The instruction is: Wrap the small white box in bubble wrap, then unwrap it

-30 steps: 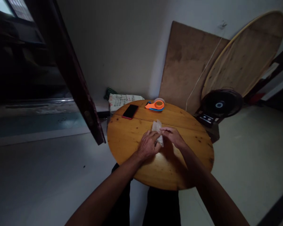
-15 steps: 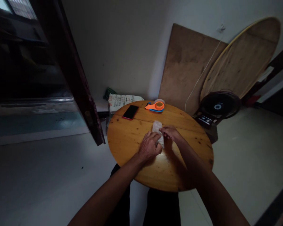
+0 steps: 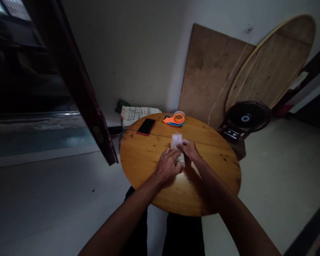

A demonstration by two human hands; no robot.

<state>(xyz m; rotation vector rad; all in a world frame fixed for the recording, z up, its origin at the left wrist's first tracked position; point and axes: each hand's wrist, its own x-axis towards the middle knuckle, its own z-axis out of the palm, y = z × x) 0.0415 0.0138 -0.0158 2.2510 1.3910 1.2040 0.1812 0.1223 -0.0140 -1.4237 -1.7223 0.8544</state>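
Note:
A small oblong bundle of clear bubble wrap (image 3: 177, 139) lies on the round wooden table (image 3: 141, 158) in the head view. My left hand (image 3: 168, 165) is curled over its lower left side, fingers and thumb closed on it. With its fingers pinched, my right hand (image 3: 190, 148) grips the right edge of the wrap near the upper end. What is inside the wrap cannot be made out, and my fingers hide part of it.
Behind the bundle are an orange and blue tape dispenser (image 3: 176, 119) and a phone with a red edge (image 3: 146, 126). A round black fan (image 3: 245, 118) stands beyond the table's right side. Wooden boards (image 3: 210, 71) lean on the wall. A dark door (image 3: 88, 103) is at left.
The bundle's far end looks raised a little from the table. My right hand has turned slightly and shifted up with it, while my left hand stays in nearly the same place.

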